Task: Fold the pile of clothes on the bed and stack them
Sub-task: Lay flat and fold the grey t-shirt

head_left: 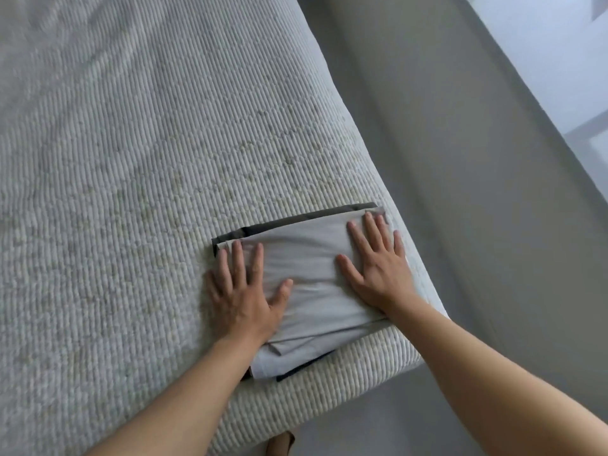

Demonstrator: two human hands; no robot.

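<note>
Both your hands lie flat on the stack of folded clothes (312, 291), fingers straight & spread, grasping nothing, just pressing down. Your left hand (245, 294) sits on the stack's left edge: thumb points in toward the middle, the outer fingers (237, 258) reach up to the far left corner, and the little finger runs partly off the cloth onto the bed (148, 176). Your right hand (378, 268) covers the right side, fingertips at the far right corner, thumb angled in toward the left hand. Betw. the two thumbs there's a bare strip of the top piece, a light grey cloth (306, 251), smooth w/ a few soft creases. Beyond your fingertips a dark grey piece (296, 222) shows as a thin band along the far edge. Below your wrists, a pale bluish-white piece (283, 362) sticks out at the near edge, w/ a dark sliver under it. The stack sits at the bed's near right corner, close to the edge; the grey floor (460, 159) runs to the right of your right hand.
</note>
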